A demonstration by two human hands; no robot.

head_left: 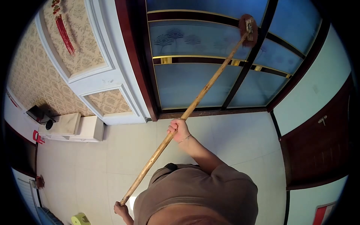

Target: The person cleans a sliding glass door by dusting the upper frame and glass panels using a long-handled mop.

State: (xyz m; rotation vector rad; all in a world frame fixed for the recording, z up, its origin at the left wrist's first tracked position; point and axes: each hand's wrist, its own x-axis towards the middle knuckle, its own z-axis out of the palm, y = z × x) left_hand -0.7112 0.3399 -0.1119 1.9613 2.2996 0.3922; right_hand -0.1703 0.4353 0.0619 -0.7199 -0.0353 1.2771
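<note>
My right hand (179, 129) is closed around the middle of a long wooden pole, the handle of a mop (204, 90). Down at the lower left, my left hand (120, 210) grips the pole's near end. The pole slants up and away to the right. Its fuzzy reddish-brown mop head (248, 30), with a pale clamp on it, is raised against the dark frame between panels of the glass sliding door (195, 82). Whether the head presses on the surface or hovers just off it, I cannot tell.
A white low cabinet (92, 127) stands by the patterned wall (41, 67) at left. A red tassel ornament (64, 33) hangs there. A brown wooden door (318, 150) is at right. On the tiled floor (93, 161) sits a yellow-green stool (80, 219) at lower left.
</note>
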